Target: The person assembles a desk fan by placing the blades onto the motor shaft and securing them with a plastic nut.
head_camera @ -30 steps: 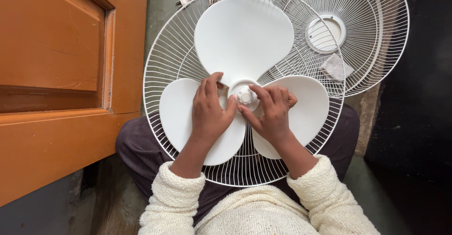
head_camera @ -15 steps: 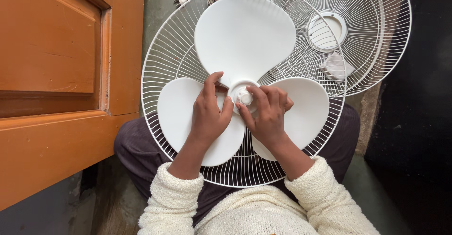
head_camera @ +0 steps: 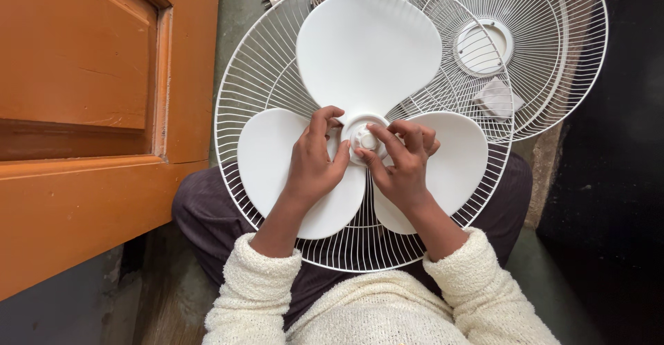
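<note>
Between both hands, the hub cap point(head_camera: 364, 140) gets pinched by right hand point(head_camera: 401, 165) fingertips (barely moved since earlier); left hand point(head_camera: 315, 162) lies half-open, steadying the fan blade point(head_camera: 366, 48).

I count two wire fan guards: one point(head_camera: 249, 110) under my left hand point(head_camera: 315, 162), the other point(head_camera: 560, 54) up beyond my right hand point(head_camera: 401, 169). One three-bladed white fan blade point(head_camera: 370, 48), one hub cap point(head_camera: 364, 140) between both hands, one orange door point(head_camera: 76, 110).

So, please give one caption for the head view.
Both hands, left hand and right hand, grip the white fan blade's hub cap.
</note>
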